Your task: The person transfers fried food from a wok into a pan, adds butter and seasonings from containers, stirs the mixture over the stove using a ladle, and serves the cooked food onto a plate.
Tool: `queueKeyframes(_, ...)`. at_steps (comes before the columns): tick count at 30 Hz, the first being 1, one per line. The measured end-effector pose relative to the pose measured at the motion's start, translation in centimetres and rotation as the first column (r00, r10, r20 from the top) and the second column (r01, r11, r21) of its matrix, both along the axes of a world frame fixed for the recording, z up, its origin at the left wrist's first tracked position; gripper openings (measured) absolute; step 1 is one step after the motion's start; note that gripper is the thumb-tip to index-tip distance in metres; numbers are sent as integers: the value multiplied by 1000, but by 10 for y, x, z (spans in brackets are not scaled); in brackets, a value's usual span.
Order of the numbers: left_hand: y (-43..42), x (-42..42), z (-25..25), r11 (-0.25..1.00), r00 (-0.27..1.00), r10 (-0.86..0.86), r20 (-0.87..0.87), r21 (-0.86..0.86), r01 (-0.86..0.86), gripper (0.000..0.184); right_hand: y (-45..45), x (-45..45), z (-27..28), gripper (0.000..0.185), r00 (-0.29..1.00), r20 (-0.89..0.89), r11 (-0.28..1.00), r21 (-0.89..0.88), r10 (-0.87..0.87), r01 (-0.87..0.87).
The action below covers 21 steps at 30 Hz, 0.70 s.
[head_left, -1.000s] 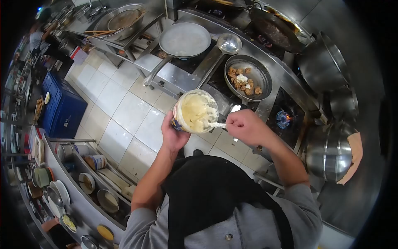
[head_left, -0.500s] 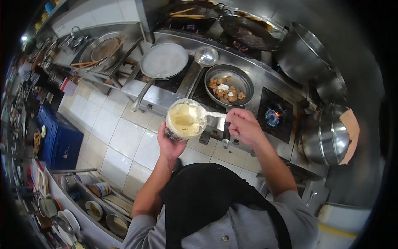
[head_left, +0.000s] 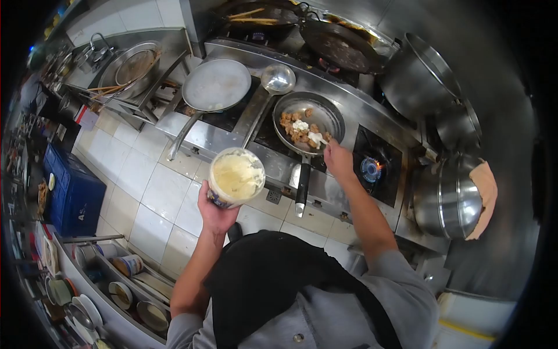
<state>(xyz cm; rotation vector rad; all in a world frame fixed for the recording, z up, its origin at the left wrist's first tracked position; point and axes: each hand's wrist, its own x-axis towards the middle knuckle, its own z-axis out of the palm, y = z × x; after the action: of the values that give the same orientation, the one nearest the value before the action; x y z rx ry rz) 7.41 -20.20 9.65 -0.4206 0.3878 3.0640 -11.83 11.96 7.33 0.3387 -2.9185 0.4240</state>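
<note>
My left hand is wrapped round a plastic tub of pale yellow, creamy spread, tilted so its inside shows. My right hand is closed beside the near right rim of a frying pan. It grips what looks like a spoon, whose end is coated in the spread and lies over the pan; its handle is mostly hidden in my fingers. Browned chunks of food sit in the pan with a white dollop on them. The pan's black handle points towards me.
Left of the pan lies a ladle, then a second pan with whitish contents. A lit burner flames just right of my right hand. Large metal pots stand at the back right, and a blue bin is on the floor at left.
My right hand has moved from beside the tub to the frying pan, bringing the coated spoon over the food. The tub has shifted slightly left and down in view.
</note>
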Motion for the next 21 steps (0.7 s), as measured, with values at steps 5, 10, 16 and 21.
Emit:
queueKeyframes(5,-18,10,-4,998,998,63,-5,18,-63,66,-15,5,37,8,959,-279,884,-459,-49,-88)
queueKeyframes(10,-48,9,-13,995,996,76,-45,61,-73,65,-90,46,127,14,878,216,338,-939,428,66)
queueKeyframes(16,-114,31,-4,989,985,125,-121,90,-114,64,-262,123,186,22,741,239,742,-474,627,-475)
queueKeyframes(21,-177,83,-4,956,942,275,-193,156,-247,61,-373,161,172,41,401,-310,300,-326,862,-896)
